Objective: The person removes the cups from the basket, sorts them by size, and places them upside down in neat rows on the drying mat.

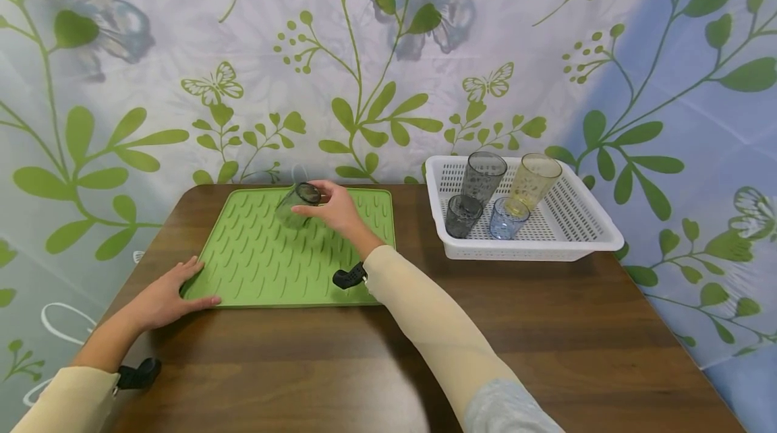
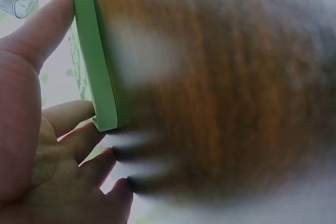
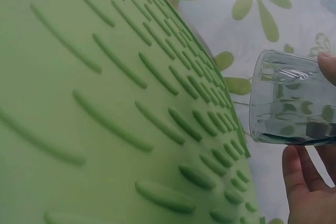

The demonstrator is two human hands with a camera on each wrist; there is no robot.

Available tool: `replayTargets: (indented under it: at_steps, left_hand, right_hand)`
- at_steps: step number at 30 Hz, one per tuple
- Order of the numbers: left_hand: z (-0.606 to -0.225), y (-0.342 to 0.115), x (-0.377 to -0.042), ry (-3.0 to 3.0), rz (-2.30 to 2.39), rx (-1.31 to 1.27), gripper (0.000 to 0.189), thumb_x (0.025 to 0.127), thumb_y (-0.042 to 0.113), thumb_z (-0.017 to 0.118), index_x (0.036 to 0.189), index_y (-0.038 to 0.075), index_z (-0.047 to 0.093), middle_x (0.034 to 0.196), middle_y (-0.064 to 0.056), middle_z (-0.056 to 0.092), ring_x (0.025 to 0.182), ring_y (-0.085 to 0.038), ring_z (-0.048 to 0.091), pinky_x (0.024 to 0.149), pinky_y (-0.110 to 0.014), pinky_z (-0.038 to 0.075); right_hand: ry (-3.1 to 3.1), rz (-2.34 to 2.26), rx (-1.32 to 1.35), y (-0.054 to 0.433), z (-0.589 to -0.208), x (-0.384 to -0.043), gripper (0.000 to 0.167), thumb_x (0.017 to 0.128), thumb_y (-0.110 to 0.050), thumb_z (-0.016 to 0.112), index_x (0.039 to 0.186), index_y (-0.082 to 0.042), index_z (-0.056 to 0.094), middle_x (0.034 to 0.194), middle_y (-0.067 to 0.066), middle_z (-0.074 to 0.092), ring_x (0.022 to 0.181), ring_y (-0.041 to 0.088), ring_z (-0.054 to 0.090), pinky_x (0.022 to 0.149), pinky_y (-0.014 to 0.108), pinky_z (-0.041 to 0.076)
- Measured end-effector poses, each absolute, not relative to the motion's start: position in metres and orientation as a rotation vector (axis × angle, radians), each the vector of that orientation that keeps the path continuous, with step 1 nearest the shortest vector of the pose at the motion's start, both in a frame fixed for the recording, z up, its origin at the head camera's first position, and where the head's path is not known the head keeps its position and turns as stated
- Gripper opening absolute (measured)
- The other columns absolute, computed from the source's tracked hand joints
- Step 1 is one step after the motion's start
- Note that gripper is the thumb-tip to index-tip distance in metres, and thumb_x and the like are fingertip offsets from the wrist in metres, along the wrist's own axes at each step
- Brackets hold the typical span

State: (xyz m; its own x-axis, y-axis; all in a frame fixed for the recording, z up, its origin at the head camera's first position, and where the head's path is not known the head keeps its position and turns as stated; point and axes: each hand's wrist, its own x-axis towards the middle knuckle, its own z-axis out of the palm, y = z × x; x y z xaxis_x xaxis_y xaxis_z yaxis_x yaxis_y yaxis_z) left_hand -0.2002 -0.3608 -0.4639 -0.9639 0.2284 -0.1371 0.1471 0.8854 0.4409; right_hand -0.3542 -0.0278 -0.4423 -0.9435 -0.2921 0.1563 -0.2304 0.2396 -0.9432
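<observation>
- Grey glass (image 1: 288, 214): one, held tilted over the far part of the green mat (image 1: 261, 274); whether its base touches the mat, I cannot tell.
- Right hand (image 1: 336, 207): one, its thumb and fingers part-closed around the grey glass near the rim.
- Left hand (image 1: 166, 295): one, thumb and fingers spread apart at the mat's near left corner, touching its edge and gripping no glass.
- Mat: one, ridged, on the left of the brown table (image 1: 273, 369).
- White basket (image 1: 516, 251): one, at the far right, with four glasses: tall grey (image 1: 483, 173), tall yellow (image 1: 535, 177), short grey (image 1: 464, 218), short blue (image 1: 508, 220).
- The short pair stands nearer, partly covering the tall pair.
- Black wrist devices: two, one on each wrist (image 1: 349, 276).
- The right sleeve (image 1: 437, 311) crosses the mat's near right corner, hiding part of it.
- Leaf-patterned cloth (image 1: 388, 55) hangs behind the table.
</observation>
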Motion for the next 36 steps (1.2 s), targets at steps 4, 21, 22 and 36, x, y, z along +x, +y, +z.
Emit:
replayTargets:
  at_steps: [4, 21, 22, 36]
  left_hand:
    - [-0.465, -0.361, -0.201, 2.868, 0.654, 0.285, 0.106, 0.089, 0.054, 0.074, 0.155, -0.014, 0.027, 0.160, -0.041, 0.018, 0.144, -0.066, 0.016, 0.107, -0.078, 0.028]
    - [-0.465, -0.361, -0.199, 2.857, 0.704, 0.285, 0.104, 0.090, 0.051, 0.075, 0.156, -0.013, 0.026, 0.161, -0.041, 0.017, 0.146, -0.066, 0.013, 0.108, -0.079, 0.026]
    - [-0.465, -0.361, -0.198, 2.858, 0.706, 0.287, 0.104, 0.090, 0.050, 0.075, 0.156, -0.013, 0.026, 0.161, -0.041, 0.017, 0.145, -0.066, 0.013, 0.107, -0.079, 0.026]
    - [-0.465, -0.360, -0.198, 2.873, 0.680, 0.290, 0.102, 0.090, 0.048, 0.076, 0.155, -0.014, 0.029, 0.159, -0.042, 0.020, 0.144, -0.066, 0.017, 0.107, -0.078, 0.028]
  right_hand:
    - [2.408, -1.842, -0.532, -0.035, -0.443, -0.358, 0.063, 0.080, -0.038, 0.089, 0.137, -0.026, 0.065, 0.130, -0.002, 0.067, 0.109, 0.009, 0.064, 0.085, 0.031, 0.059]
    - [2.365, -1.886, -0.505, -0.071, -0.448, -0.369, 0.065, 0.080, -0.037, 0.090, 0.137, -0.023, 0.063, 0.128, -0.003, 0.065, 0.097, 0.007, 0.066, 0.075, 0.026, 0.059]
    - [2.359, -1.891, -0.508, -0.074, -0.448, -0.369, 0.064, 0.080, -0.036, 0.090, 0.137, -0.023, 0.063, 0.127, -0.003, 0.066, 0.098, 0.006, 0.066, 0.075, 0.025, 0.059]
    - [2.388, -1.872, -0.436, -0.089, -0.457, -0.375, 0.065, 0.079, -0.037, 0.091, 0.135, -0.022, 0.062, 0.127, -0.004, 0.065, 0.107, 0.011, 0.063, 0.081, 0.028, 0.059]
